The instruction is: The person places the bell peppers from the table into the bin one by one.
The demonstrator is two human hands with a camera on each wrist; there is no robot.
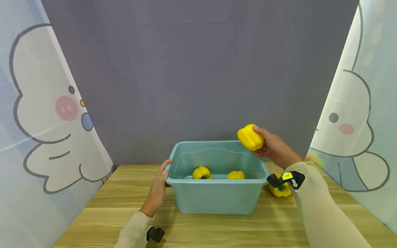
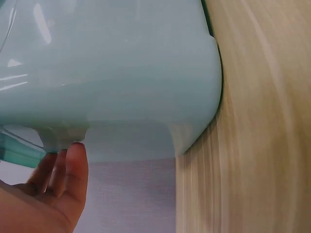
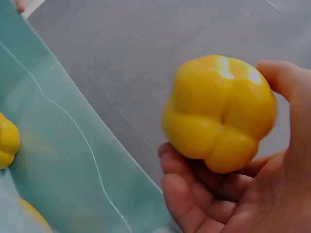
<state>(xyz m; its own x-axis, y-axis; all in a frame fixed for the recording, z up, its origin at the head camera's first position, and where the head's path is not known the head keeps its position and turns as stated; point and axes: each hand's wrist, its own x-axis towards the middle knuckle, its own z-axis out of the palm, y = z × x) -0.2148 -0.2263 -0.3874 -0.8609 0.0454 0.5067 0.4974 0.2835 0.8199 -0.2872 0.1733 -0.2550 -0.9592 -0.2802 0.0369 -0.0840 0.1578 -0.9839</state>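
A yellow bell pepper [image 1: 250,138] is held up in my right hand [image 1: 275,146], just above the back right corner of a blue-green plastic tub [image 1: 217,196]. In the right wrist view, thumb and fingers curl round the pepper [image 3: 221,116], its lobed end facing the camera. My left hand [image 1: 158,187] grips the tub's left rim, thumb on top. Its fingertips [image 2: 75,155] press against the outer wall under the rim in the left wrist view. Two more yellow peppers lie inside the tub, one at left [image 1: 202,172] and one at right [image 1: 236,175].
Another yellow bell pepper [image 1: 280,190] with a green stem sits on the wooden table [image 1: 124,206] right of the tub, partly behind my right wrist. A grey cloth backdrop [image 1: 198,75] rises behind the table. Cartoon-printed curtains [image 1: 40,120] hang at both sides.
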